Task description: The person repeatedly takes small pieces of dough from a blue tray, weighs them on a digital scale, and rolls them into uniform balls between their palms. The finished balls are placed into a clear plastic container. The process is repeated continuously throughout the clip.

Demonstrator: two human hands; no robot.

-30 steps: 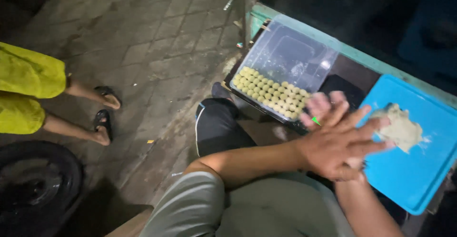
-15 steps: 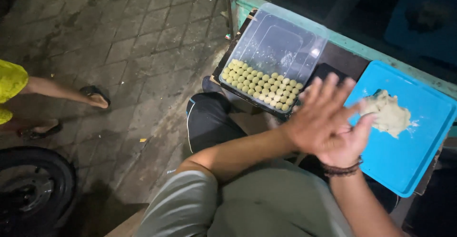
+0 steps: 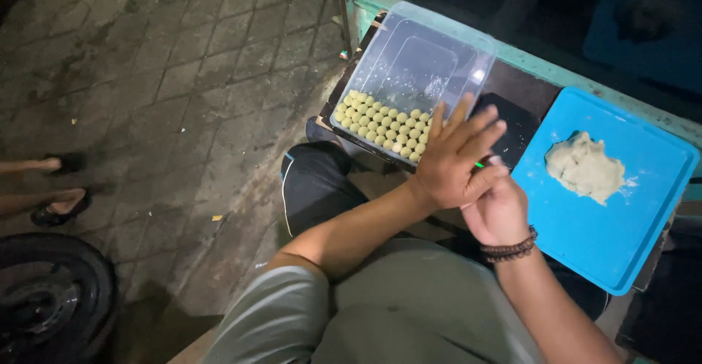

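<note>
My left hand point(image 3: 452, 161) lies flat, fingers slightly spread, on top of my right hand point(image 3: 503, 212), palm against palm; whatever is between them is hidden. My right wrist wears a dark bead bracelet point(image 3: 512, 250). Just beyond the fingers stands a clear plastic container point(image 3: 424, 50) whose near end holds rows of small pale yellow balls point(image 3: 380, 121). To the right lies a blue tray point(image 3: 643, 218) with a lump of pale dough point(image 3: 583, 168) on it, apart from both hands.
A flat black object point(image 3: 518, 124) lies between container and tray. A green ledge point(image 3: 563, 71) runs behind them. My black-trousered knee point(image 3: 318, 185) is below the container. On the paved ground at left are another person's sandalled feet point(image 3: 55, 205) and a dark tyre point(image 3: 44, 294).
My hands have moved left off the blue tray toward the container, the left sliding over the right. The other person's legs have shifted left, mostly out of view.
</note>
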